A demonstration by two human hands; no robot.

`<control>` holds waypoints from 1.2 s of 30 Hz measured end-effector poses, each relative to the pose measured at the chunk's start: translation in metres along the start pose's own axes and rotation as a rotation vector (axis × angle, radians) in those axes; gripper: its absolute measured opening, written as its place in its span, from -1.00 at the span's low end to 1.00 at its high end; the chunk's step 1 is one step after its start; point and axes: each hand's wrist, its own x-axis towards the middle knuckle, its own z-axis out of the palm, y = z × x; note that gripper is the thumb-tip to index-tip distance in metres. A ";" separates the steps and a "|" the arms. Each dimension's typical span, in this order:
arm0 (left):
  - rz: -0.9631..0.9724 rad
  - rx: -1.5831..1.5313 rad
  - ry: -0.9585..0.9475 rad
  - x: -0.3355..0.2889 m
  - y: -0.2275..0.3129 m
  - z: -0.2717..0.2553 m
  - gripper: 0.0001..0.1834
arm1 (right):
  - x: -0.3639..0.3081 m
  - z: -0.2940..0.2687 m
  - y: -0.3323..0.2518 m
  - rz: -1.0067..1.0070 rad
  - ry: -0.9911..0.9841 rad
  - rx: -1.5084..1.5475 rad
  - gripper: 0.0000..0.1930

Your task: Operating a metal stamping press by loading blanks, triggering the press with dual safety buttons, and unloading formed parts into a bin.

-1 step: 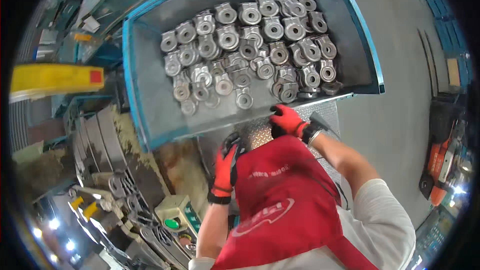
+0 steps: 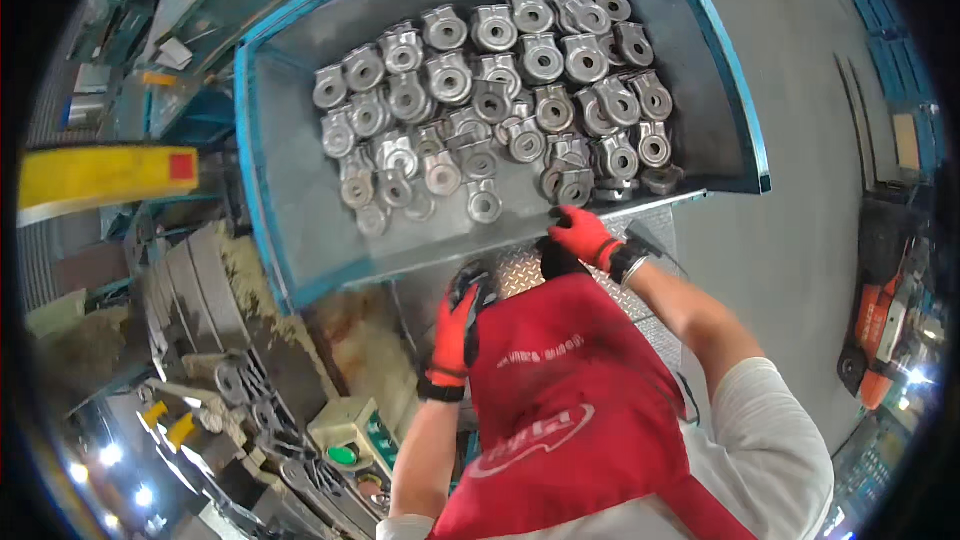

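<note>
My left hand (image 2: 461, 325), in a red and black glove, is raised beside the red apron (image 2: 550, 370), just below the bin's near edge. Its dark fingers are loosely bent and apart, with nothing visible in them. My right hand (image 2: 585, 238), gloved alike, is at the near rim of a blue metal bin (image 2: 330, 288), its upper fingers by the rim and apart from the dark part below. Whether it touches the rim I cannot tell. Inside the bin lie several rows of grey metal ring-shaped parts (image 2: 484, 201), each with a round hole and a short lug.
Left of the bin juts a yellow beam (image 2: 105, 178) with a red patch. A control box (image 2: 352, 432) with a green button stands at lower left, near metal machinery. Beneath my hands is a patterned metal plate (image 2: 520, 272). An orange machine (image 2: 878, 340) is at far right.
The view has shifted slightly, so the bin's left side and the yellow beam appear a little moved. My hands keep nearly the same pose, both slightly further right in the picture.
</note>
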 end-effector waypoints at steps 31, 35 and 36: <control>-0.364 0.271 0.256 0.299 -0.331 0.016 -0.49 | 0.174 -0.043 0.129 -0.178 -0.463 -0.368 0.06; -0.441 0.208 0.272 0.288 -0.292 0.048 -0.48 | 0.152 -0.063 0.127 -0.155 -0.503 -0.412 -0.08; -0.546 0.208 0.337 0.286 -0.280 0.051 -0.47 | 0.150 -0.062 0.130 -0.154 -0.512 -0.414 -0.08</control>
